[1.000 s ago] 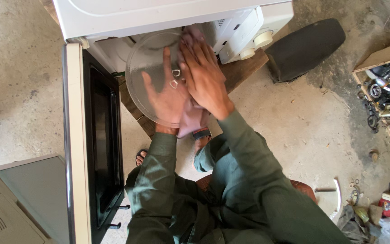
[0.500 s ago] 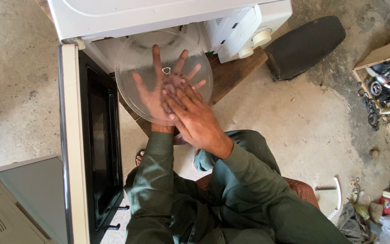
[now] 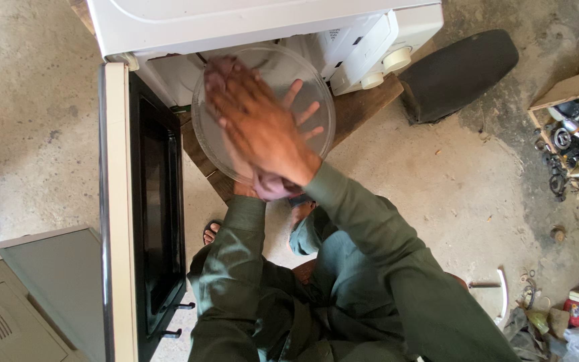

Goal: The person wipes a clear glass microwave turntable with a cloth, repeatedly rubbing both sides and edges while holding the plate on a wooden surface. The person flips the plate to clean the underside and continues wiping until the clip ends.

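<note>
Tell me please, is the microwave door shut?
No, the microwave door stands swung wide open at the left, while both hands hold the glass plate in front of the oven.

Clear glass plate (image 3: 316, 87), white microwave (image 3: 236, 20) (black door window (image 3: 159, 214)), olive-green sleeves (image 3: 370, 234)
</note>
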